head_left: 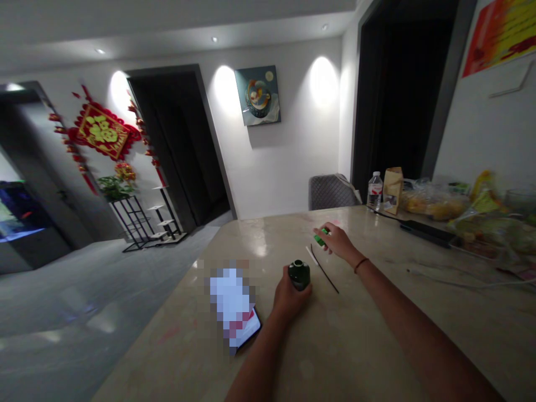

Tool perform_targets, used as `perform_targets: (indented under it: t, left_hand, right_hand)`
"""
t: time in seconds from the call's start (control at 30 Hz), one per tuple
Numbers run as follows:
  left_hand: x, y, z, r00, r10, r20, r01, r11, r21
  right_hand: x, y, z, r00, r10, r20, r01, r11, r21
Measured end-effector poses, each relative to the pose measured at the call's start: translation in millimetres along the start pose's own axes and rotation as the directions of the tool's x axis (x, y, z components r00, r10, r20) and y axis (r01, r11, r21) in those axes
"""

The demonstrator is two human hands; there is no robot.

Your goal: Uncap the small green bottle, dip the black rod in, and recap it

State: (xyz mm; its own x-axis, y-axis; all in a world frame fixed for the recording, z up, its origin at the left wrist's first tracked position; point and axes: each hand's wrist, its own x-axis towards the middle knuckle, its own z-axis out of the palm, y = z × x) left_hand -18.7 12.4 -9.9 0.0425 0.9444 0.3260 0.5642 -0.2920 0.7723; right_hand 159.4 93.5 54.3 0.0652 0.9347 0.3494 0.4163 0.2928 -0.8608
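My left hand (288, 298) is wrapped round a dark green bottle (298, 274) that stands upright on the table, its round mouth facing up. Farther off and to the right, my right hand (335, 240) has its fingers closed on a small bright green object (321, 237), held just above the table. Between the two hands lie a thin dark stick (326, 272) and a short white strip (312, 255). A phone (247, 332) with a lit, partly pixelated screen rests left of my left forearm.
On the pale table (355, 346), a water bottle (374, 191), a paper bag (392, 190), plastic bags (438, 200) and a long black box (429, 233) stand at the right. A grey chair (333, 191) is behind the far edge.
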Motion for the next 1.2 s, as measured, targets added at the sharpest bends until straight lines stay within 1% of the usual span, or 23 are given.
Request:
perform_targets:
  t: [0.03, 0.1, 0.13, 0.17, 0.23, 0.33, 0.4, 0.5, 0.57, 0.63, 0.7, 0.73, 0.77, 0.8, 0.83, 0.87, 0.9, 0.93, 1.0, 1.07, 1.17, 1.2]
  left_hand:
    - [-0.2, 0.2, 0.0, 1.000, 0.004, -0.004, -0.004, 1.000, -0.002]
    - [-0.5, 1.0, -0.2, 1.000, 0.012, -0.007, -0.012, 1.000, -0.017]
    - [-0.7, 1.4, -0.4, 1.000, 0.013, -0.004, -0.013, 1.000, -0.025]
    - [-0.8, 1.9, -0.6, 1.000, 0.011, -0.002, -0.011, 0.999, -0.031]
    - [-1.1, 2.9, -1.2, 1.000, 0.009, 0.000, -0.009, 0.999, -0.032]
    - [-1.2, 3.9, -2.1, 1.000, 0.008, 0.000, -0.008, 1.000, -0.021]
    - [-1.1, 4.0, -2.5, 1.000, 0.002, 0.005, -0.002, 1.000, -0.018]
    - [-0.6, 3.3, -2.3, 1.000, -0.008, 0.021, 0.009, 1.000, -0.013]
    - [0.1, 2.4, -1.7, 0.999, -0.018, 0.027, 0.019, 1.000, -0.005]
    - [1.1, 1.2, -0.8, 1.000, -0.025, 0.019, 0.025, 1.000, 0.000]
    - [2.4, -0.3, 0.2, 1.000, -0.030, 0.009, 0.030, 1.000, -0.001]
    - [3.0, -1.2, 0.7, 0.999, -0.037, 0.000, 0.037, 0.999, 0.001]
    - [3.7, -2.2, 1.1, 0.999, -0.045, -0.011, 0.045, 0.999, 0.008]
    - [4.3, -3.2, 1.5, 0.998, -0.050, -0.022, 0.051, 0.999, 0.017]
    - [4.8, -4.2, 2.0, 0.998, -0.051, -0.032, 0.052, 0.998, 0.026]
    - [5.3, -5.1, 2.3, 0.998, -0.049, -0.040, 0.050, 0.998, 0.032]
    - [5.6, -5.9, 2.7, 0.998, -0.048, -0.044, 0.049, 0.998, 0.036]
    - [5.9, -6.4, 2.9, 0.998, -0.049, -0.043, 0.051, 0.998, 0.036]
    - [6.2, -6.7, 3.1, 0.997, -0.060, -0.038, 0.062, 0.997, 0.036]
    - [6.2, -6.2, 2.8, 0.997, -0.068, -0.038, 0.070, 0.997, 0.040]
    - [6.0, -5.2, 2.0, 0.997, -0.069, -0.040, 0.070, 0.997, 0.031]
    - [6.0, -5.0, 1.8, 0.997, -0.072, -0.040, 0.073, 0.997, 0.025]
  right_hand:
    - [3.5, 15.1, -1.9, 0.996, 0.068, -0.058, -0.071, 0.996, -0.048]
    - [7.7, 45.5, -3.4, 0.983, 0.171, -0.062, -0.175, 0.983, -0.057]
    - [8.6, 59.2, -3.4, 0.983, 0.178, -0.043, -0.181, 0.981, -0.076]
    - [8.8, 71.1, -3.2, 0.988, 0.152, -0.030, -0.155, 0.979, -0.131]
    - [8.2, 88.6, -2.9, 0.994, 0.103, -0.045, -0.110, 0.978, -0.179]
    - [7.4, 102.0, -5.6, 0.999, 0.034, 0.012, -0.032, 0.994, -0.103]
    - [8.1, 107.2, -10.1, 0.998, 0.024, 0.062, -0.019, 0.997, -0.080]
    - [9.1, 112.1, -19.0, 0.996, 0.054, 0.074, -0.039, 0.980, -0.193]
    - [8.4, 109.6, -22.7, 0.996, 0.072, 0.049, -0.052, 0.939, -0.339]
    - [5.8, 99.2, -21.6, 0.997, 0.071, -0.029, -0.076, 0.845, -0.530]
    - [1.3, 81.2, -13.9, 0.994, -0.003, -0.110, -0.074, 0.719, -0.691]
    - [-1.8, 70.7, -7.6, 0.992, -0.074, -0.106, -0.029, 0.672, -0.740]
    - [-5.2, 60.1, -0.1, 0.988, -0.144, -0.056, 0.051, 0.648, -0.760]
    - [-9.1, 50.4, 8.4, 0.982, -0.190, -0.003, 0.122, 0.641, -0.758]
    - [-13.3, 42.2, 17.0, 0.977, -0.200, 0.079, 0.191, 0.638, -0.746]
    - [-17.6, 36.1, 25.3, 0.971, -0.182, 0.156, 0.237, 0.629, -0.740]
    - [-21.7, 32.3, 32.5, 0.968, -0.152, 0.198, 0.249, 0.610, -0.752]
    - [-25.4, 30.6, 38.1, 0.971, -0.109, 0.214, 0.237, 0.590, -0.772]
    - [-30.1, 31.8, 43.0, 0.975, -0.049, 0.215, 0.205, 0.556, -0.805]
    - [-30.5, 34.5, 39.9, 0.981, 0.001, 0.194, 0.161, 0.558, -0.814]
    - [-24.3, 31.0, 27.1, 0.987, 0.084, 0.136, 0.054, 0.626, -0.778]
    - [-21.4, 26.7, 22.5, 0.991, 0.083, 0.106, 0.025, 0.658, -0.753]
